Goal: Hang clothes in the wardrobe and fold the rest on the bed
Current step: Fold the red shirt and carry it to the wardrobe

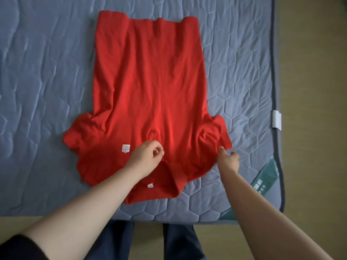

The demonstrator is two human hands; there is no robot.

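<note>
Red T-shirt (pixel 150 81) lies flat on the quilted bed (pixel 47 72), collar toward the person. Right hand (pixel 228 159) pinches the sleeve edge between thumb and fingers; left hand (pixel 147 156) is curled over the chest, thumb meeting forefinger, can't tell if it holds cloth. Risk: a one-sided pull drags the unpinned body, giving a rumpled, crooked fold.

2 bare forearms are extended forward from the lower edge of the view. The left hand (pixel 148 156) is held palm down, its fingers curled toward the thumb; whether anything is pinched cannot be told. The right hand (pixel 228 159) is set further right, thumb stretched forward and fingers curled, with a sleeve edge of the red shirt (pixel 150 81) pinched between them.
</note>
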